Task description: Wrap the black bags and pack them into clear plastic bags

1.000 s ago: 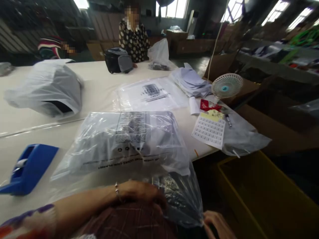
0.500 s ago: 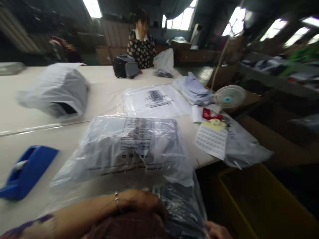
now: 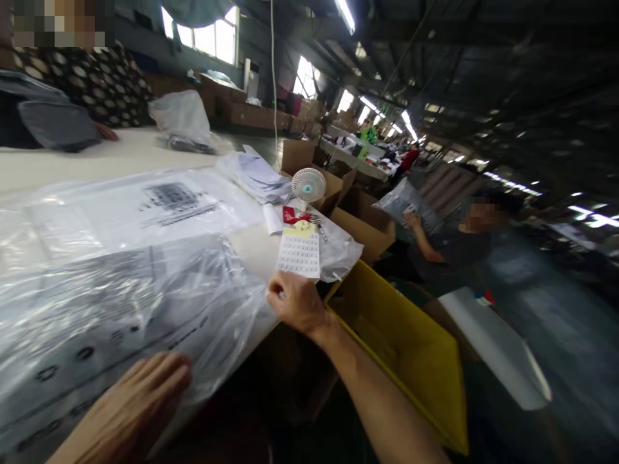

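A clear plastic bag (image 3: 193,322) with printed text and symbols lies on the near part of the table, pale folded contents showing through it. My left hand (image 3: 130,399) rests on the bag's near side, fingers stretched out and pressing nothing between them. My right hand (image 3: 297,303) is at the table's edge, its fingers curled closed beside the bag's right end. Whether it pinches the plastic or something small is hidden. Just beyond it lies a sheet of small printed stickers (image 3: 300,251) with a yellow top.
A small white fan (image 3: 308,185), a red item (image 3: 291,216) and stacked papers (image 3: 254,177) stand along the table's right side. Below is a yellow bin (image 3: 401,351). One person in dotted clothes (image 3: 87,84) is across the table; another person (image 3: 449,251) at right handles a bag.
The view has swung to the right. My right hand has moved up from the bag's lower corner to near the sticker sheet. My left hand now lies on the printed bag.
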### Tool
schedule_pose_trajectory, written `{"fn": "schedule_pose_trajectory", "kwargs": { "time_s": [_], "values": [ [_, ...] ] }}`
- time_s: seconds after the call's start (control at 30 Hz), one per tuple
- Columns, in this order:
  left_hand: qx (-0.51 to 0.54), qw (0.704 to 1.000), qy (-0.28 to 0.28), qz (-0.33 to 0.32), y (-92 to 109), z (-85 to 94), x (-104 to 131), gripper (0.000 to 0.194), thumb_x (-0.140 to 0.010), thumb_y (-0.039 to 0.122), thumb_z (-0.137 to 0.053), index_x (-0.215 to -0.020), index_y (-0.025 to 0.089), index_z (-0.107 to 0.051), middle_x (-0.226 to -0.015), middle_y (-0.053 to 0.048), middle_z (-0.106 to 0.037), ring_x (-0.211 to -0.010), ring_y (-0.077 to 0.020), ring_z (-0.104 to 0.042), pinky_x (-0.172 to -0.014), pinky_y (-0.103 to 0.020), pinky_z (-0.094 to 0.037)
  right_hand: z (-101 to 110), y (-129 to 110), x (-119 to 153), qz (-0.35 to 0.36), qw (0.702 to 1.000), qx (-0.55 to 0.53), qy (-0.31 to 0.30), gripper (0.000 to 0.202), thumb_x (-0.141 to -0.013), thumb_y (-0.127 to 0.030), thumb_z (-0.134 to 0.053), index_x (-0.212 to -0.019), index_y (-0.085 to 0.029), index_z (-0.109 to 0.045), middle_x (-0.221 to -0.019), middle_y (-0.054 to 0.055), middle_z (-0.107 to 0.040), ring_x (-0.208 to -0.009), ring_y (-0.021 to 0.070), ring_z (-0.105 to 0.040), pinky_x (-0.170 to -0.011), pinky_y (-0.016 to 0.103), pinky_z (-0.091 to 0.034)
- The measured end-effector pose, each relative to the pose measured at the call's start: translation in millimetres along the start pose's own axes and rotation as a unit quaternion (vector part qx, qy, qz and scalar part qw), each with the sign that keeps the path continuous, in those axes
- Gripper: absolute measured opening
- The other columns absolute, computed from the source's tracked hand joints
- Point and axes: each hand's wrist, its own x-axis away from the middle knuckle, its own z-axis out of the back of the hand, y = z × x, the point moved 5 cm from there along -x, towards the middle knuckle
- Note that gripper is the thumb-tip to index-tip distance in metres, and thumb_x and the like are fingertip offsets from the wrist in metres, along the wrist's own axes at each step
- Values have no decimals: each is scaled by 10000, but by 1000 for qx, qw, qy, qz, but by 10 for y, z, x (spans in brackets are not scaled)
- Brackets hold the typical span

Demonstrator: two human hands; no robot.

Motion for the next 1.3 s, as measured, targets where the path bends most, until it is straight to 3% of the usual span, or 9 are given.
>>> {"fn": "schedule_pose_trajectory", "kwargs": {
  "time_s": [0.07, 0.17, 0.23, 0.33, 0.5, 0.7, 0.87, 1.07, 1.3],
  "values": [
    [-20, 991, 79, 110, 59, 613, -36, 178, -888, 381, -532, -980, 289, -653, -1179, 10, -726, -1080, -271, -668, -959, -358, -496, 96, -112, -595, 23, 998, 61, -13, 137, -787, -121, -651, -730, -200, -554, -653, -61, -597, -600, 86, -515, -584, 207, -343],
    [47, 956, 119, 263, 99, 1403, -207, 307, -980, 492, -420, -922, 223, -555, -921, -48, -767, -826, -233, -723, -789, -354, -567, 290, -237, -1517, 44, 998, -7, 32, 101, -774, -75, -633, -739, -155, -583, -655, -49, -592, -615, 72, -486, -607, 221, -307],
    [22, 946, 172, 273, 145, 1944, -391, 327, -969, 516, -484, -923, 196, -536, -854, -67, -759, -740, -215, -725, -713, -334, -576, 422, -345, -2086, 70, 995, -13, 65, 94, -803, -158, -606, -721, -126, -574, -710, -30, -629, -678, 59, -527, -638, 236, -319],
    [12, 939, 251, 233, 256, 2692, -673, 305, -948, 465, -565, -980, 164, -534, -804, -77, -745, -645, -195, -722, -575, -271, -553, 626, -500, -2752, 95, 989, 18, 110, 372, -837, -382, -363, -593, -130, -484, -864, 50, -686, -881, 73, -609, -703, 307, -356],
    [-24, 942, 247, 225, 397, 3393, -1127, 141, -951, 249, -599, -914, 117, -567, -767, -90, -737, -567, -138, -693, -528, -196, -512, 627, -468, -3326, 75, 994, 49, 58, 530, -777, -430, -120, -409, -147, -374, -979, 137, -715, -1062, 153, -628, -772, 403, -385],
    [-113, 953, 183, 214, 283, 3483, -1516, 184, -959, 217, -549, -843, 97, -627, -712, -86, -721, -509, -135, -670, -495, -201, -491, 438, -137, -3465, 36, 997, 56, 45, 562, -795, -472, -334, -498, -57, -570, -1030, 151, -728, -1106, 208, -630, -799, 418, -412],
    [-70, 957, 169, 224, 155, 3378, -1724, 152, -921, 224, -590, -829, 109, -625, -680, -74, -717, -475, -138, -661, -459, -192, -483, 408, 92, -3572, -35, 995, -22, 93, 330, -801, -316, -600, -726, -8, -693, -939, 182, -744, -1018, 194, -690, -835, 381, -455],
    [-28, 969, 161, 183, 223, 3224, -1891, 143, -913, 239, -590, -829, 126, -616, -695, -79, -727, -541, -174, -700, -446, -200, -514, 291, -14, -3969, -63, 983, -117, 123, 95, -802, -7, -629, -819, -39, -717, -572, 37, -661, -505, 144, -653, -674, 343, -564],
    [-20, 982, 106, 154, 447, 2922, -1924, 147, -932, 213, -589, -825, 125, -637, -692, -52, -726, -538, -151, -692, -430, -175, -493, -35, -67, -4124, -138, 968, -202, 61, 190, -809, 55, -551, -895, -29, -697, -570, 54, -629, -484, 212, -652, -571, 427, -581]
  ]
}}
